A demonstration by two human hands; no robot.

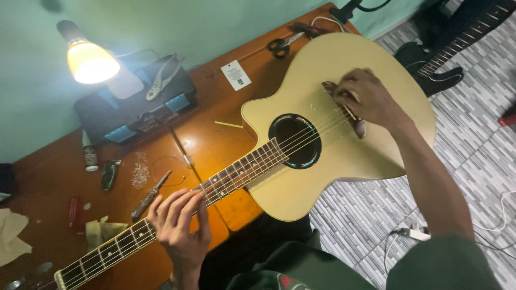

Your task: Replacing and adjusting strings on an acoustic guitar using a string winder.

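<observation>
guitar (301, 177) lies strung across the desk (220, 145); left hand (180, 225) grasps its neck, right hand (365, 99) curls loosely, fingertips pressing the bridge; pliers (161, 78) lie beyond.

We saw a pale cream acoustic guitar (301, 182) lying face up across the right end of the worktop, its cutaway body overhanging to the far right. Its dark fretted neck ran toward the near left, strings stretched over the round black soundhole to the bridge.
</observation>
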